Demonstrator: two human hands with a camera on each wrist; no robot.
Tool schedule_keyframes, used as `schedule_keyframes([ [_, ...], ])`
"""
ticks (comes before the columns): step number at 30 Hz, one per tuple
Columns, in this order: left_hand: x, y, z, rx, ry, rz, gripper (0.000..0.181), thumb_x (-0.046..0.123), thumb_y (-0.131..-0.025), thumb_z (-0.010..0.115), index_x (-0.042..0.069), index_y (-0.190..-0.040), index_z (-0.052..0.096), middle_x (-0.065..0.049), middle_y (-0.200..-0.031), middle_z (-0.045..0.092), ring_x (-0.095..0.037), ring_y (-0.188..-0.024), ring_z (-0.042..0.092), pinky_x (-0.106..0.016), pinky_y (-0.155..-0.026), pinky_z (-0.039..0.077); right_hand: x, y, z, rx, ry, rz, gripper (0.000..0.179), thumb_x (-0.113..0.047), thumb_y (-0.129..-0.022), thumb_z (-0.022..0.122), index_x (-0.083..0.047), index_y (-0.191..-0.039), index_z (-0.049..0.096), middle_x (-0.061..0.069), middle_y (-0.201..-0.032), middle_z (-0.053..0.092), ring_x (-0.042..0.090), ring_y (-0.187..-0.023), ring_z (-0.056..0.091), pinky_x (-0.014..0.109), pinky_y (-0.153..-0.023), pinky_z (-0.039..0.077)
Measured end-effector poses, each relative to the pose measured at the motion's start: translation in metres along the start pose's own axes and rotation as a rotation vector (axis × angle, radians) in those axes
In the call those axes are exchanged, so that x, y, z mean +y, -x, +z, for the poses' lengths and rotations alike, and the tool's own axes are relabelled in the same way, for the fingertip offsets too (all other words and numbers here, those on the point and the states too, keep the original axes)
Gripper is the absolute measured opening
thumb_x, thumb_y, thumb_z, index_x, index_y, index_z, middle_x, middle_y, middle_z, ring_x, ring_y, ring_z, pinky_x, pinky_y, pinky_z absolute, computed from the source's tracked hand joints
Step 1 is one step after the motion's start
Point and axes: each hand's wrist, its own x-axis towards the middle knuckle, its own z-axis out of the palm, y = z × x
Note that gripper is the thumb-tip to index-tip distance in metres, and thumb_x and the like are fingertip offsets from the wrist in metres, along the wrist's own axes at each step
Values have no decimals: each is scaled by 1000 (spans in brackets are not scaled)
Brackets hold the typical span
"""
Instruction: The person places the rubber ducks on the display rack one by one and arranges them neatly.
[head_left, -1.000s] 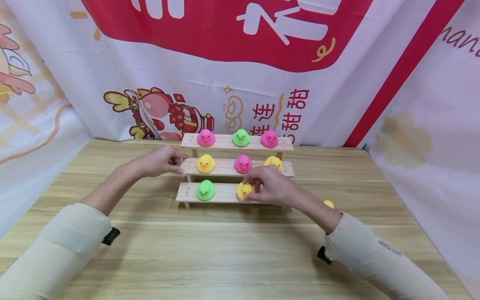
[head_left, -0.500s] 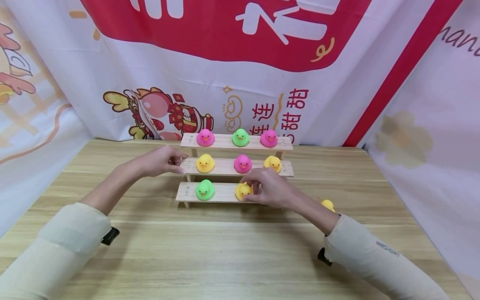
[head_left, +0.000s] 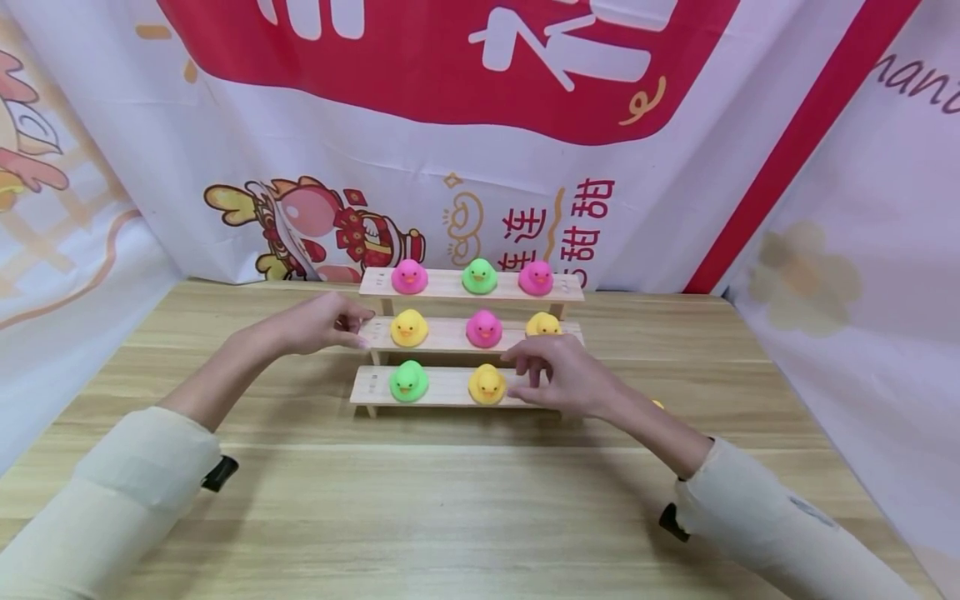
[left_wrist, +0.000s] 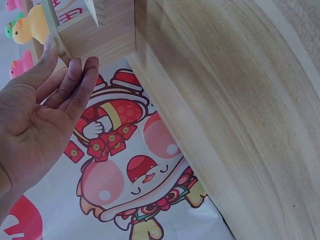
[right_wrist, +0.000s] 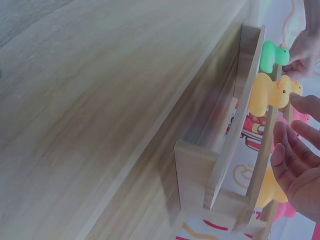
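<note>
A three-tier wooden display stand (head_left: 448, 385) carries rubber ducks. My left hand (head_left: 324, 323) pinches the left end of its middle shelf, thumb on top and fingers curled at the edge, as the left wrist view shows. On the bottom shelf sit a green duck (head_left: 408, 381) and, at the middle, a yellow duck (head_left: 487, 384). My right hand (head_left: 562, 377) hovers just right of that yellow duck, thumb and fingers apart, nothing between them. The middle shelf bears a yellow duck (head_left: 408, 328), a pink duck (head_left: 483, 329) and another yellow duck (head_left: 543, 323), partly hidden by my right hand.
Two pink ducks and a green duck (head_left: 479, 276) line the top shelf. A bit of yellow (head_left: 657, 404) shows on the wooden table (head_left: 442, 508) behind my right forearm. A printed cloth (head_left: 420, 150) hangs close behind the stand.
My right hand has let go of the yellow duck on the bottom shelf and drawn back to the right. The duck stays at mid-shelf. My left hand keeps its place.
</note>
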Motion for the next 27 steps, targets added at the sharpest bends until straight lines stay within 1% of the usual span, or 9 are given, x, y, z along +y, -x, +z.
schedule_keyframes([
  [4,1,0,0,-4,1,-4,49,13,-95,77,-14,-133,61,-2,-72,54,-17,-69,46,-28,-63,40,2,4,-4,-4,4,26,34,-12,-86,87,-3,-116,75,3,-90,69,12,-72,61,27,-64,55],
  [7,1,-1,0,-3,-1,-4,48,12,-94,77,-14,-131,63,-2,-72,54,-16,-70,46,-28,-63,40,4,6,-6,-12,0,32,33,-13,-86,86,-3,-116,75,5,-91,70,11,-72,61,26,-64,55],
  [10,2,-1,0,-3,-3,-9,45,12,-94,77,-13,-129,65,-2,-72,54,-16,-71,47,-29,-65,40,5,9,-9,-18,3,37,31,-13,-87,86,-3,-114,75,4,-89,70,12,-74,61,27,-65,55],
  [16,2,-2,0,-5,-8,-12,45,12,-94,78,-13,-129,64,-2,-73,54,-16,-72,48,-30,-66,41,10,17,-14,-29,-6,70,28,-15,-88,85,-4,-111,76,-5,-85,67,14,-77,60,29,-67,55],
  [21,1,-2,0,-3,-8,6,42,12,-94,77,-12,-127,67,-1,-71,53,-16,-70,47,-29,-65,40,16,23,-18,-26,-7,80,27,-16,-88,85,-5,-111,76,-5,-85,67,14,-77,60,30,-68,55],
  [23,1,-2,-1,-2,-11,17,38,13,-94,77,-9,-124,69,-1,-71,53,-16,-70,46,-29,-64,40,18,25,-19,-19,-3,83,27,-15,-88,85,-5,-110,76,-5,-84,67,14,-77,60,30,-68,55],
  [27,1,-2,-1,0,-10,12,38,13,-94,78,-10,-124,69,-1,-71,53,-16,-70,46,-29,-65,40,22,28,-21,-5,0,90,26,-14,-87,85,-4,-109,76,-5,-83,66,15,-77,60,30,-67,55],
])
